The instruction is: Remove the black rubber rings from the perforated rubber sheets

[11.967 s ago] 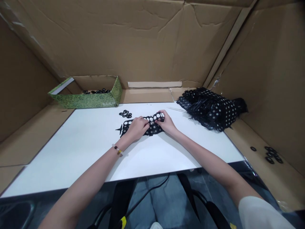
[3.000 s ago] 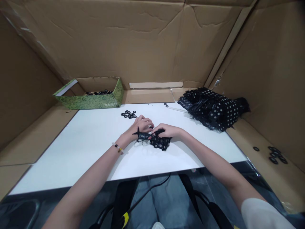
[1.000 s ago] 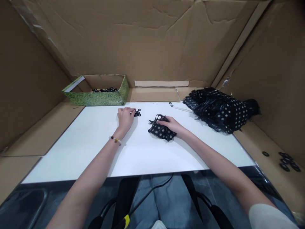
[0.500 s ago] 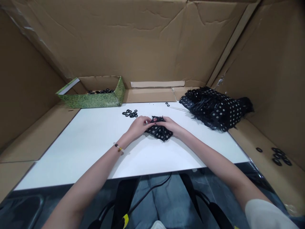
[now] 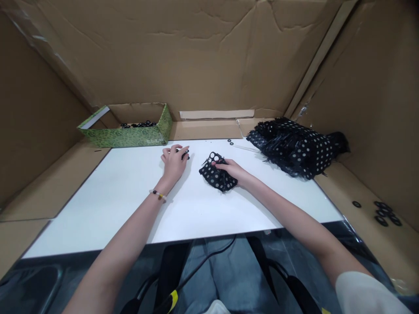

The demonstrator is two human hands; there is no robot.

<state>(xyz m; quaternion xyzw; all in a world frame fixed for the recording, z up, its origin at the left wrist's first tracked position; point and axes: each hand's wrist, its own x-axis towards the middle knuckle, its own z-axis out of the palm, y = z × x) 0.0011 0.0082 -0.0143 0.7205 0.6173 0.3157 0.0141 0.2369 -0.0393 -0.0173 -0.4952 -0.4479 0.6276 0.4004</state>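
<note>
1. Closest to us, our forearms reach forward over the white counter [image 5: 104, 205]. A white sleeve [image 5: 363, 294] covers the right upper arm, and a beaded bracelet [image 5: 157, 196] circles the left wrist.
2. Our right hand [image 5: 229, 169] lies on the crumpled, perforated black sheet [image 5: 218, 179], its fingers half curled over the top. We cannot tell whether it is gripping the sheet or only pressing on it.
3. The sheet sits on the counter, mostly under and just left of that hand. Its round holes show white, and its upper corner pokes out beyond the fingertips.
4. Our left hand [image 5: 174, 162] is open, with its fingers spread and resting on the counter, well apart from the sheet.
5. Its fingertips touch a small cluster of black rings [image 5: 183, 152], which lies between that hand and the back edge of the counter. Part of the cluster is hidden by the fingers.
6. A few more black rings [image 5: 231, 142] lie near the back edge, beside a thin, clear strip [image 5: 245, 148].
7. To the right, a large heap of perforated black sheets [image 5: 294, 150] sits at the far corner of the counter.
8. Farther back on the left, a green box [image 5: 124, 137] holds more black rings, and another group of rings [image 5: 382, 213] lies on the cardboard [image 5: 369, 183] to the right
</note>
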